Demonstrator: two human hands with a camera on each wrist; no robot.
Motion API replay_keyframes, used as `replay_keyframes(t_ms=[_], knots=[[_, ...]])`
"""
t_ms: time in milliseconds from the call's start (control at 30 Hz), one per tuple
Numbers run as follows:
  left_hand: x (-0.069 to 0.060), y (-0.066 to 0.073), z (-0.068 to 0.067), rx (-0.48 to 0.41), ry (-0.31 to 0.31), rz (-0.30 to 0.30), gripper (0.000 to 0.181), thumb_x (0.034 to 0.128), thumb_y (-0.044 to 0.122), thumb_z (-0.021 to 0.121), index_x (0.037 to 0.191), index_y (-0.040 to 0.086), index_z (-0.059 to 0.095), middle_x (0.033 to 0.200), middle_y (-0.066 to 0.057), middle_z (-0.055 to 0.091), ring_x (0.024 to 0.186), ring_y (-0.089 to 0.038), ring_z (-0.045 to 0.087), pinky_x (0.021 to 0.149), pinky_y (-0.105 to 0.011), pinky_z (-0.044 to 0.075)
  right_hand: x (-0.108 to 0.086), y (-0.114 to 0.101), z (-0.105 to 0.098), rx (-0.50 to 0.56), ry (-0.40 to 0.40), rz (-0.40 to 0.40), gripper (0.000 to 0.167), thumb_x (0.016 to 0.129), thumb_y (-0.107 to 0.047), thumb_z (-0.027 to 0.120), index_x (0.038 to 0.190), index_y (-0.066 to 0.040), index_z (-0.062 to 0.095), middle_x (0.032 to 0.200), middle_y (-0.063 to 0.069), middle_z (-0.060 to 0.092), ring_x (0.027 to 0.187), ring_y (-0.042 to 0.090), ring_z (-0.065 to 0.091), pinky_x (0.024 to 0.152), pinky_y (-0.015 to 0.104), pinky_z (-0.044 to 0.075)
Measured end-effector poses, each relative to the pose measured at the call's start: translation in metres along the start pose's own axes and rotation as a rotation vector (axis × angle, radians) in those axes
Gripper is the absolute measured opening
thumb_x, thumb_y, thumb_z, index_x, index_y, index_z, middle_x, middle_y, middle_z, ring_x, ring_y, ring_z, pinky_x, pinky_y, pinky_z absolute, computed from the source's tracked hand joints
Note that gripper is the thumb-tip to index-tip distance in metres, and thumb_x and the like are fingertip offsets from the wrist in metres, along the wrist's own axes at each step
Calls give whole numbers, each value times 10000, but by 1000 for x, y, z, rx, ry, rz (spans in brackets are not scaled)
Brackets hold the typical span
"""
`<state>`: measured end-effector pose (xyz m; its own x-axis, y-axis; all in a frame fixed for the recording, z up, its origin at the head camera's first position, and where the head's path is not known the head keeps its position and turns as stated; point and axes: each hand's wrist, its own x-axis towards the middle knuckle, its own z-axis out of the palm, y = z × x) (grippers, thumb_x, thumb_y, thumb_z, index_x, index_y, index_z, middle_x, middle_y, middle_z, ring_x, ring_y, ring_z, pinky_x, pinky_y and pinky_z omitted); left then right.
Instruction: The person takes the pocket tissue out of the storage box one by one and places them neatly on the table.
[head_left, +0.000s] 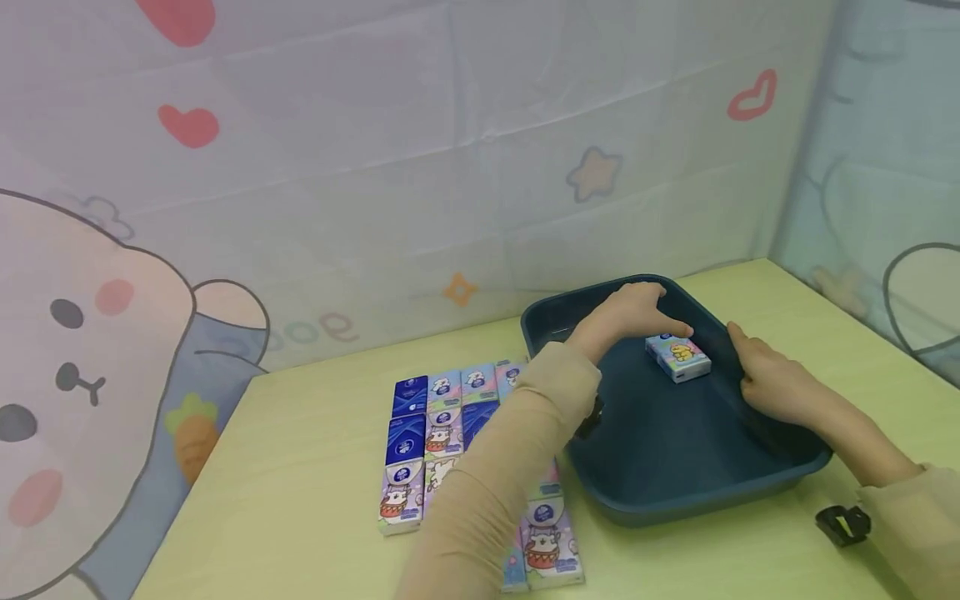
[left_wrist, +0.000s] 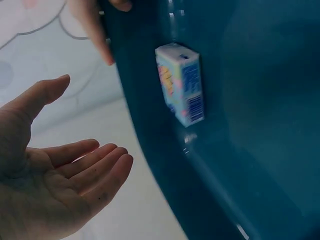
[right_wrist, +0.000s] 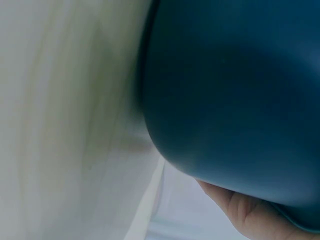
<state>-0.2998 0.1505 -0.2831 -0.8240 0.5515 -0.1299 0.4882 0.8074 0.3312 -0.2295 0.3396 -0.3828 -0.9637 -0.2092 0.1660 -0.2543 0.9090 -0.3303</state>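
Observation:
A dark blue-green plastic basin (head_left: 667, 450) stands tilted on the table. Inside it, towards the far right, lies one small tissue pack (head_left: 681, 358) with a yellow cartoon figure; the left wrist view shows its barcode side. My left hand (head_left: 633, 310) reaches over the basin near the pack, thumb spread from loosely extended fingers. In the left wrist view its palm (left_wrist: 55, 185) holds nothing and is apart from the pack. On the right, my right hand (head_left: 780, 385) grips the basin's rim, with part of the hand outside the wall in the right wrist view.
Left of the basin, several tissue packs (head_left: 406, 439) lie in rows, blue and pastel cartoon ones, partly hidden by my left sleeve (head_left: 495, 475). A printed cloth (head_left: 390, 167) hangs behind the pale table (head_left: 277, 475). A black strap piece (head_left: 843, 525) is by the right sleeve.

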Motion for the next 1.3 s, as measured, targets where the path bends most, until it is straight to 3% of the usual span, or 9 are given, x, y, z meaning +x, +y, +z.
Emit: replay_keyframes(t_ms=[167,367,633,900,1033,1300], knots=[[13,3,17,100,-74,-43,741,854,495,658,1469,189,382,1494,73,420,1332,-96,458,1055,-239,427,-1,-5,1,10,11,-3,692,835,46,434,1415,234,105,1306,486,361,1168,583,441,769,589,488],[22,8,34,213,-33,-78,591,796,470,729,1305,232,545,1314,93,558,1076,-82,567,897,-243,498,-2,-8,-2,8,17,6,695,833,52,444,1413,236,107,1303,489,360,1165,582,441,764,582,484],[29,13,47,208,-54,-163,459,794,463,736,1191,262,624,1207,116,615,995,-64,578,877,-225,498,0,-11,-2,19,9,-1,685,840,54,433,1414,236,106,1284,488,377,1103,545,493,646,457,484],[30,1,61,270,-6,-136,303,790,437,742,994,224,676,936,81,615,809,-81,555,706,-249,493,2,-21,1,21,17,-8,673,844,51,443,1413,230,131,1277,480,396,1112,560,495,720,541,496],[31,-5,64,272,22,-137,309,780,442,749,978,218,672,914,76,606,787,-78,546,680,-257,483,3,-23,1,24,8,-3,678,853,48,440,1423,220,116,1287,479,387,1122,567,485,730,549,493],[29,-10,64,245,19,-151,354,747,460,773,975,216,656,897,73,591,784,-90,540,690,-262,463,5,-22,4,23,15,-16,676,848,51,446,1416,228,125,1294,485,378,1144,578,469,709,530,502]])
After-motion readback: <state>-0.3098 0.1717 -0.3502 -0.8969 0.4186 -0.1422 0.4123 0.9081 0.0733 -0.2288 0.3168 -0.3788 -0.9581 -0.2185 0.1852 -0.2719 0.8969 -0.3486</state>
